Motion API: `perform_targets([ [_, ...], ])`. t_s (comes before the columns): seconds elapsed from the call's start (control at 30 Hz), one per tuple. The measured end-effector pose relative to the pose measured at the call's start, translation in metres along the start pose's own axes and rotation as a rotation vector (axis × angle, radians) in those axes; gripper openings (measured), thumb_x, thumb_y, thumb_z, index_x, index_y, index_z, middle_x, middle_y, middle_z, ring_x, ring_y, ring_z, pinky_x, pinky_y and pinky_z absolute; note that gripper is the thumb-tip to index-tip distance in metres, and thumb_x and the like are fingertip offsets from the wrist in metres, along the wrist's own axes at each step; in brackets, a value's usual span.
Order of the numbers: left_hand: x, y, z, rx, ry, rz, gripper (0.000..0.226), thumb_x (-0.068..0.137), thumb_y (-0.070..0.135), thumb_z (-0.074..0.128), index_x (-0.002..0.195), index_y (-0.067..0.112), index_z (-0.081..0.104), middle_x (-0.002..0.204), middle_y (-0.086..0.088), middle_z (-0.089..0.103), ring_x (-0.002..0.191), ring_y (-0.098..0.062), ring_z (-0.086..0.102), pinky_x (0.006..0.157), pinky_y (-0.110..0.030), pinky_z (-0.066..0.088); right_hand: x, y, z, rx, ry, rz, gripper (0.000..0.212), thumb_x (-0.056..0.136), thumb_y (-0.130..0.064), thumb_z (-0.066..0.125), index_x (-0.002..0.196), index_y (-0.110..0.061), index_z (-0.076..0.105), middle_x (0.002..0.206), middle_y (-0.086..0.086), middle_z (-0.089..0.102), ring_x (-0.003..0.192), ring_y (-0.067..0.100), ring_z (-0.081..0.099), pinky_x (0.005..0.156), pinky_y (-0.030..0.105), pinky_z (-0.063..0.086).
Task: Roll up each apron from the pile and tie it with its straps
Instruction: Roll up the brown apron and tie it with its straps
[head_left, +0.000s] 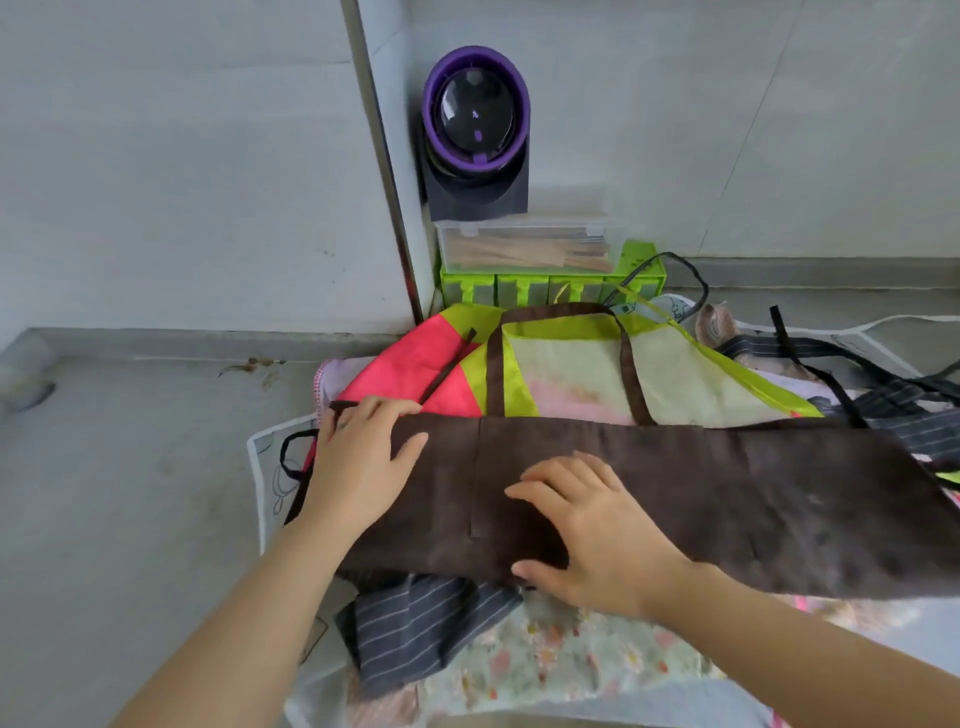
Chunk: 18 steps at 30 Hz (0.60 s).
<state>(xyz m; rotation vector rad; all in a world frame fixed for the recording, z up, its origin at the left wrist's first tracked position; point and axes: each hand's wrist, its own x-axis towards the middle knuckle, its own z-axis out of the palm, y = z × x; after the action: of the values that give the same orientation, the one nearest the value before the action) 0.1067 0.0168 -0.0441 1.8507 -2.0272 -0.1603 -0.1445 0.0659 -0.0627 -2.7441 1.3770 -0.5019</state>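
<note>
right hand (587, 535) and left hand (358, 457) both lie flat, fingers spread, pressing the brown apron (701, 483). it's folded into a long band on top of the pile (571, 364). not rolled or tied yet, and the others look untouched.

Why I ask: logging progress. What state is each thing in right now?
brown apron: folded into a band, unrolled, untied
left hand: open, resting on band's left end
right hand: open, pressing band's middle
lime apron: spread flat, unrolled
clear box: lid shut
green drawers: closed
</note>
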Motion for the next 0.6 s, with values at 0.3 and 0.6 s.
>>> perform_targets([
  [0.3,-0.063,-0.032,-0.028,-0.727,-0.037,-0.791,0.029,0.099,0.026,0.050,0.124,0.012,0.054,0.120,-0.007,0.060,0.095,-0.020,0.061,0.080,-0.030,0.045,-0.001,-0.042,0.031,-0.133,-0.104,0.023,0.059,0.066,-0.036,0.060,0.121,-0.014,0.065,0.120,0.007,0.065,0.111,0.024,0.063,0.093,0.047,0.049],
  [0.6,-0.070,-0.018,-0.030,-1.874,-0.185,-0.972,0.057,0.092,0.055,0.048,0.120,0.005,0.056,0.121,-0.014,0.063,0.114,-0.028,0.058,0.100,-0.048,0.041,0.010,-0.049,0.005,0.536,-0.103,0.323,0.024,0.100,-0.019,0.041,0.096,-0.028,0.062,0.091,-0.008,0.065,0.085,0.008,0.057,0.082,0.032,0.044],
])
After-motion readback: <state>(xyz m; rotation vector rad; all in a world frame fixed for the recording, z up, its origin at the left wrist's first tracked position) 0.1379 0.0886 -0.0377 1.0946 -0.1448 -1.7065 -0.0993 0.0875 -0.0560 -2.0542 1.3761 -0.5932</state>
